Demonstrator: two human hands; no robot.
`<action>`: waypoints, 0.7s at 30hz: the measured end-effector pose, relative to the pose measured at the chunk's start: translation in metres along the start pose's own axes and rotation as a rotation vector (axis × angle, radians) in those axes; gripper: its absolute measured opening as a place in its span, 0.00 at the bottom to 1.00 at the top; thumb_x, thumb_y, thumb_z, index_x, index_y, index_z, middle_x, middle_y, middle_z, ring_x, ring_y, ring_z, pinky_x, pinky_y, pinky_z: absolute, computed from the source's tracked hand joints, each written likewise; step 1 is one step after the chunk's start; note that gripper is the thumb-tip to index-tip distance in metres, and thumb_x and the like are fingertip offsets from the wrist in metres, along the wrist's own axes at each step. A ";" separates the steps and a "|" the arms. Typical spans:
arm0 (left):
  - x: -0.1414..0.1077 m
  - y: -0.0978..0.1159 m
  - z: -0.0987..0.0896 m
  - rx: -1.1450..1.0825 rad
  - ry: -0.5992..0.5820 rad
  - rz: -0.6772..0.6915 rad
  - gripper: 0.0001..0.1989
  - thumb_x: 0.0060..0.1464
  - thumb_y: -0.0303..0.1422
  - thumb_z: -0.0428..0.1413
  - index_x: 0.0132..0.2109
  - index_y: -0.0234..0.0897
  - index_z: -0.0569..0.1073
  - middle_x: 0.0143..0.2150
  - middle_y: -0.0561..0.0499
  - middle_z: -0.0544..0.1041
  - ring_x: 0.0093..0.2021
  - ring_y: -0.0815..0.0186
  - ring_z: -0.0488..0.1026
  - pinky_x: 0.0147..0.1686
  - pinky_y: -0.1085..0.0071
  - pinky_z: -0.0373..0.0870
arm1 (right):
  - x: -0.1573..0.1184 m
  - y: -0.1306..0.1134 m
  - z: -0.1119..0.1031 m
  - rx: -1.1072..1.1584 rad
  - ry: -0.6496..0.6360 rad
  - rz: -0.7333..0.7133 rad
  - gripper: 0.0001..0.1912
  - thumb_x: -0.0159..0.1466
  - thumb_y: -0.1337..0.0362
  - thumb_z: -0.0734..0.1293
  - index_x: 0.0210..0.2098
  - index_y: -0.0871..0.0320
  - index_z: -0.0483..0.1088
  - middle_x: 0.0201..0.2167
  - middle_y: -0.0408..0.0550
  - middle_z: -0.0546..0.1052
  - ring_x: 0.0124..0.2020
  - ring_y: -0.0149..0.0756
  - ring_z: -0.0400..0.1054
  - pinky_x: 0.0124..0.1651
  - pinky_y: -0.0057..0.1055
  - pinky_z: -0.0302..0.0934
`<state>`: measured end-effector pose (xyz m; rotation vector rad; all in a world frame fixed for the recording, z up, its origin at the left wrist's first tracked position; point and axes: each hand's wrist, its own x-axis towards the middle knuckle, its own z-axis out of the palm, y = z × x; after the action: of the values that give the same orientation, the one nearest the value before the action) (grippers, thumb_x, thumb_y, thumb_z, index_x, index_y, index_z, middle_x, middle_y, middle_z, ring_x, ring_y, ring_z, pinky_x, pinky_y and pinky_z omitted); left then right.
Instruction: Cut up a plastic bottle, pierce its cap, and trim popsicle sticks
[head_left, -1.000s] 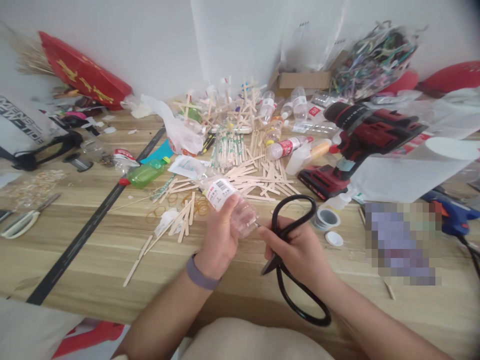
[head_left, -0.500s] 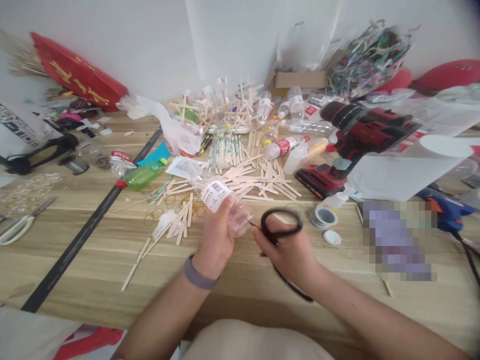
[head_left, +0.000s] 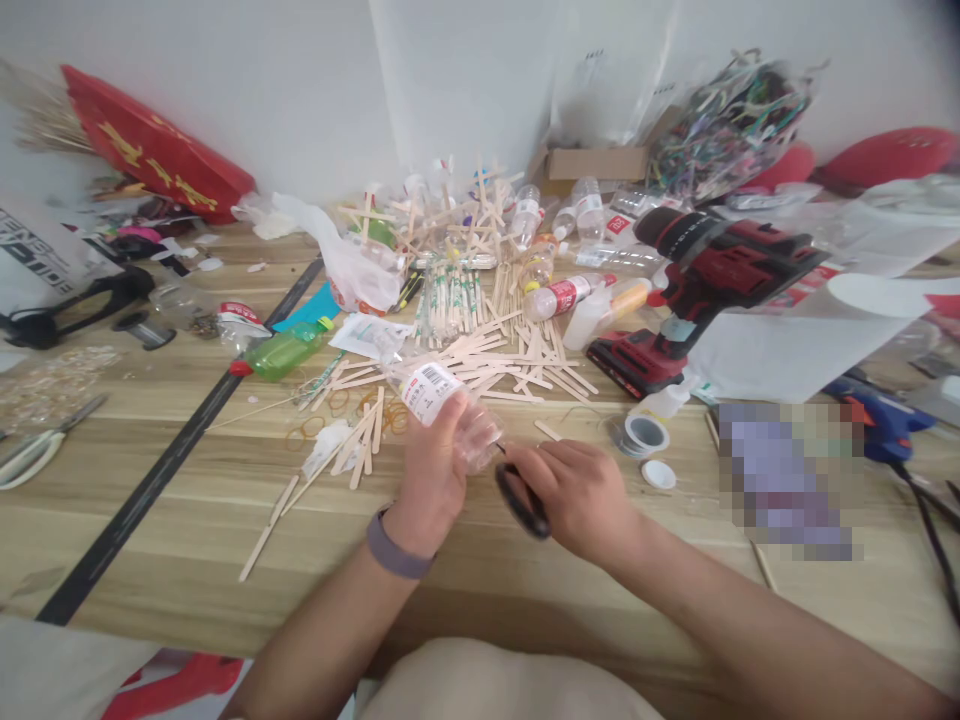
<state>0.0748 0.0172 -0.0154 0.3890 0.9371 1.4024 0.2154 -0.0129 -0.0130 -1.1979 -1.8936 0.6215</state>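
Head camera view: your two hands meet above a wooden worktop (head_left: 315, 610), with a clear plastic bottle (head_left: 433, 390) between them. Your left hand (head_left: 435, 480), with a purple wristband (head_left: 400, 547) at the wrist, grasps the bottle around its lower half, the thumb lying along its side just below the white label. The bottle is tilted, its neck pointing away from you and to the left, its base turned toward your right hand (head_left: 581, 500). That right hand is closed around black-handled scissors (head_left: 535, 522), their thin dark tip at the base; whether it has gone through the plastic, you cannot tell from here. Loose wooden sticks (head_left: 517, 365) lie beyond the bottle.

Compared with one second ago, the scissors are turned differently: then, two large loops stood out above and below your right hand; now, a single loop shows, left of its fingers, and the back of the hand is uncovered. Your left hand keeps the bottle in nearly the same place.
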 end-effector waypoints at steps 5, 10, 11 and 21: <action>0.000 -0.001 0.000 -0.006 0.017 0.007 0.19 0.45 0.35 0.66 0.41 0.39 0.68 0.33 0.55 0.75 0.30 0.68 0.74 0.32 0.71 0.72 | 0.002 0.000 0.005 0.004 -0.024 0.017 0.18 0.67 0.61 0.59 0.22 0.57 0.62 0.14 0.41 0.68 0.15 0.28 0.60 0.21 0.25 0.53; -0.001 0.003 0.002 -0.029 0.003 0.052 0.20 0.42 0.35 0.68 0.40 0.40 0.68 0.30 0.58 0.73 0.28 0.70 0.73 0.28 0.74 0.70 | 0.003 -0.002 0.010 0.010 -0.047 0.032 0.19 0.70 0.62 0.56 0.22 0.58 0.61 0.13 0.40 0.68 0.13 0.27 0.60 0.18 0.23 0.52; -0.001 0.002 0.002 -0.026 0.004 0.055 0.20 0.43 0.34 0.68 0.40 0.40 0.68 0.31 0.58 0.73 0.28 0.70 0.74 0.29 0.74 0.70 | 0.004 -0.001 0.008 -0.012 -0.032 0.020 0.18 0.68 0.61 0.57 0.23 0.58 0.62 0.14 0.41 0.68 0.14 0.28 0.60 0.19 0.24 0.52; 0.000 0.005 0.003 -0.029 0.004 0.066 0.18 0.43 0.34 0.67 0.39 0.39 0.68 0.29 0.57 0.74 0.27 0.69 0.74 0.29 0.73 0.71 | 0.007 -0.002 0.013 0.032 -0.069 0.039 0.19 0.70 0.64 0.55 0.23 0.57 0.61 0.12 0.38 0.68 0.12 0.26 0.60 0.19 0.22 0.52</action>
<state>0.0737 0.0187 -0.0099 0.3984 0.9134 1.4761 0.2017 -0.0076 -0.0163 -1.2094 -1.9136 0.7204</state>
